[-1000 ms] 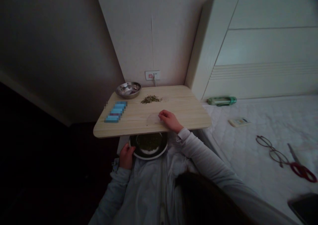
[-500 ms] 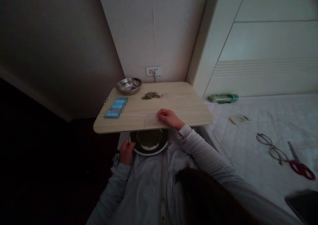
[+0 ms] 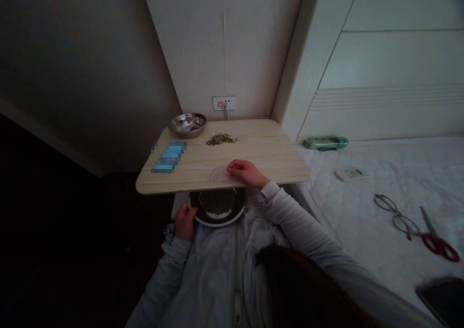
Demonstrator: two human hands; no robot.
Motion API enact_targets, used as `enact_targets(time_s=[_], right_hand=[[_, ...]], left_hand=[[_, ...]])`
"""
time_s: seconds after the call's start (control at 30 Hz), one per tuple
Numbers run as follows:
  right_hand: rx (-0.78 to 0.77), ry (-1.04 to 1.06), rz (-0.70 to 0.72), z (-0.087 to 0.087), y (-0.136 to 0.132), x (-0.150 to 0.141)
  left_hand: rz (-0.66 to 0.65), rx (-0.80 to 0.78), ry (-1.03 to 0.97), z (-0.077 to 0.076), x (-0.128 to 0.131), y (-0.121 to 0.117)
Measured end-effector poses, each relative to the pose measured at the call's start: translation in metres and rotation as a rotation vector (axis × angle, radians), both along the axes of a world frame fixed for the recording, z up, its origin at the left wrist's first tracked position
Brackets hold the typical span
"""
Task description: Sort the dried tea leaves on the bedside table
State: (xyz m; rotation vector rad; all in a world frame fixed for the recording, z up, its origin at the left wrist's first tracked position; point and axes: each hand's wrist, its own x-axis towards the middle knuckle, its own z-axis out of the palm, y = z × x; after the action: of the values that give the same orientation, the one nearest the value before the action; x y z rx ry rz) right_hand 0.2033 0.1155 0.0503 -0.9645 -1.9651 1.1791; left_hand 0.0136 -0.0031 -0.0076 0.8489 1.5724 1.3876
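My left hand (image 3: 185,220) is closed on the rim of a dark, white-edged dish (image 3: 239,213) under the table's front edge. Greenish dried bits (image 3: 217,201) lie in the dish; its far side is hidden by the tabletop. With closed fingers, my right hand (image 3: 247,172) pinches the edge of a thin, clear round disc (image 3: 218,174), low over the wooden table (image 3: 268,149) near its front edge. Beyond it, a small heap of similar dried bits (image 3: 221,139) is spread on the tabletop.
A steel bowl (image 3: 187,126) stands at the back left of the table, with a blurred-out blue phone-like item (image 3: 169,157) before it. On the bed to the right lie a green bottle (image 3: 325,143), a small pale box-like item (image 3: 351,174), glasses (image 3: 396,215) and red-handled scissors (image 3: 439,245).
My right hand has shifted very slightly left with the clear disc. My left hand and the dish have stayed in place.
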Motion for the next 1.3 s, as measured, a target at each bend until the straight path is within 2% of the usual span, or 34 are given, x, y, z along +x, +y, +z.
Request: enact_targets(time_s=[0.13,0.33,0.43,0.57,0.7,0.87,1.1,1.3], right_hand=[[0.005,0.101,-0.063,-0.003,0.004,0.000],[0.099,0.184,-0.358,-0.012,0.018,0.001],[0.144,0.126,-0.408,-0.012,0.027,-0.001],[0.295,-0.067,-0.428,-0.005,0.039,-0.010],[0.429,-0.296,-0.378,0.001,0.050,-0.025],[0.496,-0.495,-0.294,0.003,0.052,-0.042],[0.569,-0.535,0.006,0.008,0.042,-0.036],[0.605,-0.578,0.095,0.014,0.029,-0.018]], left_hand=[[0.000,0.000,0.007,0.000,0.000,0.000],[0.004,0.004,-0.014,0.000,0.000,0.001],[0.002,0.001,-0.011,0.001,0.000,0.000],[0.010,0.012,-0.032,0.004,0.001,-0.001],[-0.002,0.011,-0.037,0.003,0.001,-0.001],[0.000,0.009,-0.030,-0.001,-0.001,0.000],[-0.024,0.033,-0.029,0.000,-0.001,-0.001],[-0.007,0.023,-0.051,0.007,0.002,-0.001]])
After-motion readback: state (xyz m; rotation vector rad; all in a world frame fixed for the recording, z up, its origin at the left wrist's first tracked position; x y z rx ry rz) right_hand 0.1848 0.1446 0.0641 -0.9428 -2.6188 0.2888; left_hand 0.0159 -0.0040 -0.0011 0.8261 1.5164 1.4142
